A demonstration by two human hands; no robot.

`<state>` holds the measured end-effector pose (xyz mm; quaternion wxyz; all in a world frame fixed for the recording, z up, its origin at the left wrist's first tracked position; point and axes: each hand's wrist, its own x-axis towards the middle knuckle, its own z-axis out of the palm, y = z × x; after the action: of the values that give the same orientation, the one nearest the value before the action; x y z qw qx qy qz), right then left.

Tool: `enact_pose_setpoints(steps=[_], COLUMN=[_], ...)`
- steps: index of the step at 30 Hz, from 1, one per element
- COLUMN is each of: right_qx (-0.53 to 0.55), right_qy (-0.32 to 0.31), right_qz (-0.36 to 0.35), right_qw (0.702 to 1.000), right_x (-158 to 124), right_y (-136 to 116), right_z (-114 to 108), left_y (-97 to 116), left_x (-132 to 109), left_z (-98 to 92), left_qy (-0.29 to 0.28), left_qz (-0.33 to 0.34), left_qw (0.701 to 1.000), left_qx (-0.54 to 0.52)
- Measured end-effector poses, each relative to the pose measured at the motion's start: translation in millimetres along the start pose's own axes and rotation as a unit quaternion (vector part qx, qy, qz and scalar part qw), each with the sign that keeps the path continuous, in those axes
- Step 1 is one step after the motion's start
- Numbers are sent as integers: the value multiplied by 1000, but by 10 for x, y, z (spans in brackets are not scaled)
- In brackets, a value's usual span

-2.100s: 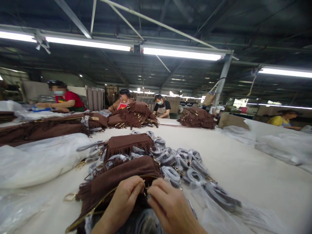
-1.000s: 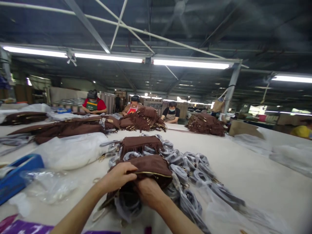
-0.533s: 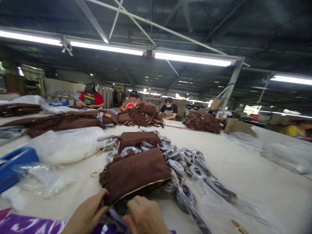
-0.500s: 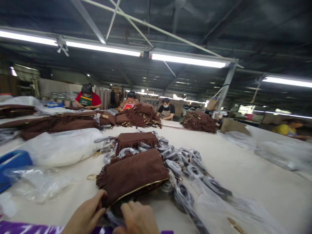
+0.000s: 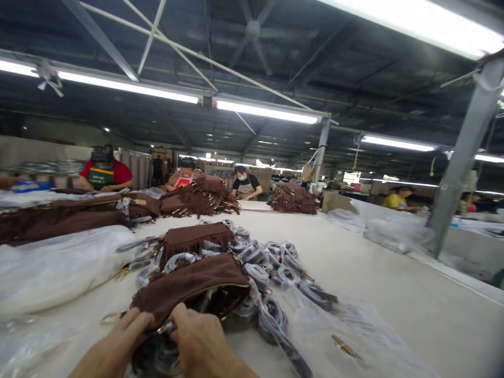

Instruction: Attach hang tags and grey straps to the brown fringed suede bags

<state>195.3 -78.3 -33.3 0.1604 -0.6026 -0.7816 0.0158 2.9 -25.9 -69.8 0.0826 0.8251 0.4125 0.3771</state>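
Note:
A brown fringed bag (image 5: 192,278) lies in front of me, its gold zipper side open and its dark inside showing. My left hand (image 5: 129,336) grips the bag's near left edge with bent fingers. My right hand (image 5: 192,336) is closed at the opening beside a metal clasp and a grey wrapped strap (image 5: 161,352), which hangs partly inside the bag. Exactly what its fingertips pinch is hidden. Behind the bag lies another brown fringed bag (image 5: 197,236), among coiled grey straps wrapped in plastic (image 5: 260,275).
Clear plastic bags (image 5: 71,262) lie on the left of the white table (image 5: 378,283). Brown bag piles (image 5: 293,198) stand farther back. Several people work beyond, one in a red shirt (image 5: 123,176). A gold-coloured piece (image 5: 345,346) lies at right on plastic.
The view has swung right. The bag's mouth has opened wider, and my right hand has moved up to its opening. The blue bin and purple plastic have left the view.

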Motion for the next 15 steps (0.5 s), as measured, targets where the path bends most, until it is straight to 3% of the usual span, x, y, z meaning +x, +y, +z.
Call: enact_pose_setpoints(steps=[4, 7, 11, 15], right_qx=[-33, -31, 85, 235], right_qy=[18, 41, 27, -22], right_qz=[113, 158, 117, 114], right_qw=[993, 986, 989, 965], right_x=[-142, -288, -453, -638], right_y=[579, 978, 1218, 1319], right_z=[-418, -542, -490, -494], left_y=[-239, -439, -705, -1186], left_x=[193, 264, 221, 117], left_z=[-316, -421, -285, -119], left_qy=[19, -12, -69, -44], left_qz=[-6, -7, -10, -24], left_qw=[1000, 999, 990, 969], left_qx=[17, 38, 121, 243])
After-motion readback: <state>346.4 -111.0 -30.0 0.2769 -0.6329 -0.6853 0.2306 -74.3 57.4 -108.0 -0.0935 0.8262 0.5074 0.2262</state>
